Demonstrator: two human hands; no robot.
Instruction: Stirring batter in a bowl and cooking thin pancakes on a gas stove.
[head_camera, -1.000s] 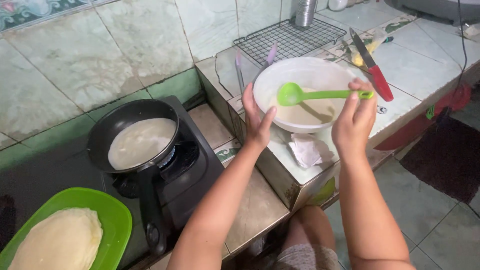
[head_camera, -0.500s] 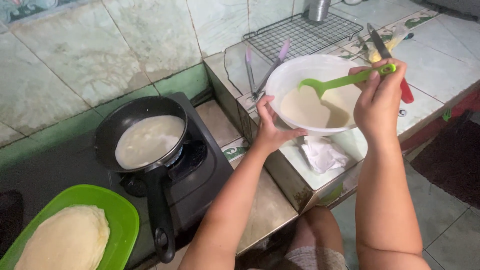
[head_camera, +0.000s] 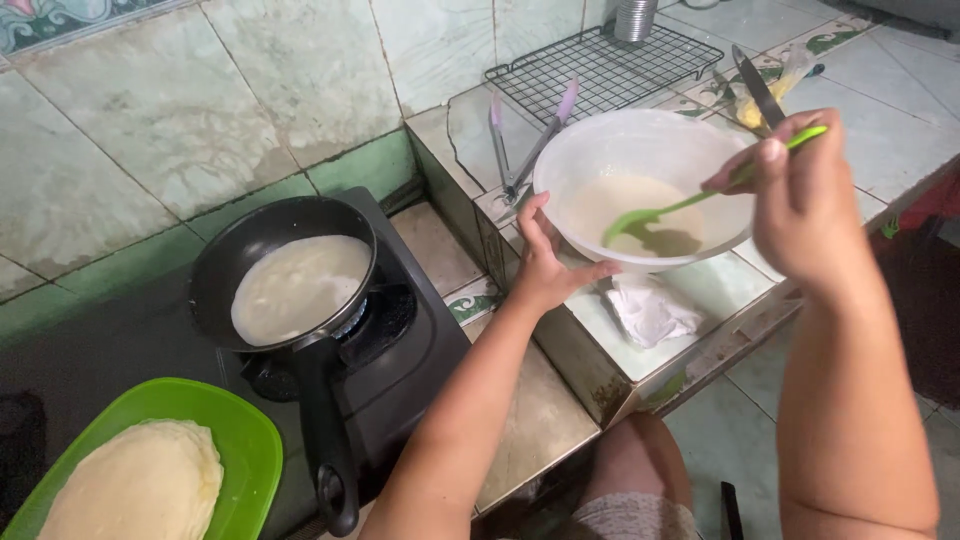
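Beside the stove: left hand spread open against the white bowl, right hand closed around the green ladle dipped in batter, one crepe setting in the pan, several stacked on the green plate, plenty of batter left.

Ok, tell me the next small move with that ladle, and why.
Probably dip the green ladle deeper to scoop batter: the right hand holds it inside the white bowl, the left hand steadies the rim, and the pan already holds a pale crepe.

One pan, one bowl, two tongs
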